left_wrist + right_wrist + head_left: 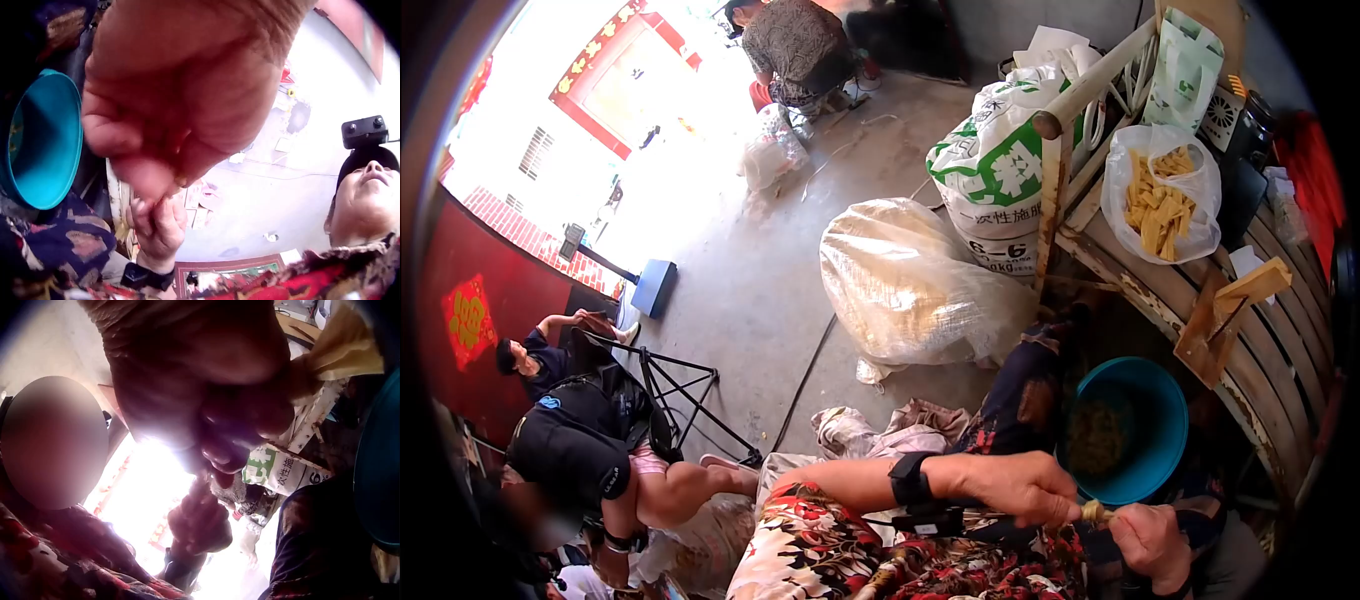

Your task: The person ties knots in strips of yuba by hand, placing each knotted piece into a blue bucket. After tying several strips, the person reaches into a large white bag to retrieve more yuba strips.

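Both hands meet over the lap, beside a teal bucket (1165,420). My left hand (1030,487), with a black band at its wrist, pinches one end of a small pale-yellow twisted strip (1097,511). My right hand (1152,545) grips the same piece from the other side, fingers curled. In the right wrist view, a broad, flat pale-yellow end of a strip (350,350) sticks out from the right fist. The left wrist view shows only a sliver of yellow between thumb and fingers; the palms hide the rest.
A plastic bag of yellow strips (1160,215) sits on a slatted bench (1140,285), near a wooden bracket (1215,325). Beyond the knees are a cream woven sack (910,285) and a green-and-white sack (1000,150). A seated person (590,440) is at left, near a black tripod (690,385).
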Demonstrator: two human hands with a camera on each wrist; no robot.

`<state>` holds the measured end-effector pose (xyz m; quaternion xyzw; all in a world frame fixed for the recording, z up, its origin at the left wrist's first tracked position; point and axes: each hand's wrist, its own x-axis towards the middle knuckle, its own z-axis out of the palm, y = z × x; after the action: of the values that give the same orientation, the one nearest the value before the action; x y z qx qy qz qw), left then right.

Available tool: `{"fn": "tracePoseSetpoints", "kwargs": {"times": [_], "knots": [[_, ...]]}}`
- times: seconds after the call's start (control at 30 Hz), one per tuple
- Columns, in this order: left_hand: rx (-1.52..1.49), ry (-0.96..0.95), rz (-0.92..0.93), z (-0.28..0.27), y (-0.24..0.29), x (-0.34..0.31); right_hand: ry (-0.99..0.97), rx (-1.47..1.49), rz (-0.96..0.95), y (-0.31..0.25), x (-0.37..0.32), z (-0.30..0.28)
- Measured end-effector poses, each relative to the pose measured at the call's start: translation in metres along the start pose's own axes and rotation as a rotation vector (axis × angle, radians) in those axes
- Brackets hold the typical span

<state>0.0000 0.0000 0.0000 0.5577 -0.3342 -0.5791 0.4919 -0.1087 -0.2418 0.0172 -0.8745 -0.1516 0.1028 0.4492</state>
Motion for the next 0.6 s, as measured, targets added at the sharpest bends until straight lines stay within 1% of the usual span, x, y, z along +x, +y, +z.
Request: {"fn": "tracePoseSetpoints", "kwargs": {"times": [0.03,0.07,0.1,0.17,0.2,0.27,0.37,0.4,0.43,0.47,0.5,0.53,0.6], "knots": [[0.057,0.065,0.08,-0.001,-0.002,0.005,0.024,-0.032,0.011,-0.002,0.003,0.0],[0.075,0.229,0.295,0.002,-0.002,0.01,0.045,-0.061,0.026,-0.005,0.004,0.002],[0.117,0.219,0.279,0.007,0.002,0.009,0.036,-0.027,0.048,-0.013,0.004,0.007],[0.252,0.201,0.308,-0.003,0.013,0.021,0.049,-0.023,0.056,-0.015,0.011,0.005],[0.247,0.156,0.233,-0.003,0.015,0.025,0.037,-0.044,0.055,-0.012,0.011,0.004],[0.322,0.187,0.278,-0.007,0.012,0.036,0.017,-0.099,0.05,0.0,0.011,0.0],[0.404,0.273,0.294,-0.015,0.002,0.05,0.078,-0.134,0.048,0.015,0.01,-0.003],[0.42,0.283,0.301,-0.017,0.001,0.058,0.079,-0.103,0.149,0.018,0.01,-0.006],[0.4,0.238,0.152,-0.024,0.014,0.06,0.102,-0.07,0.183,0.022,0.01,-0.011],[0.37,0.198,0.13,-0.032,0.013,0.069,0.145,-0.013,0.194,0.027,0.01,-0.016],[0.359,0.216,0.148,-0.038,0.009,0.077,0.173,-0.025,0.19,0.037,0.011,-0.019],[0.329,0.231,0.116,-0.042,0.019,0.083,0.239,-0.029,0.2,0.045,0.012,-0.02],[0.341,0.216,0.109,-0.049,0.025,0.107,0.314,-0.118,0.218,0.058,0.013,-0.029]]}}
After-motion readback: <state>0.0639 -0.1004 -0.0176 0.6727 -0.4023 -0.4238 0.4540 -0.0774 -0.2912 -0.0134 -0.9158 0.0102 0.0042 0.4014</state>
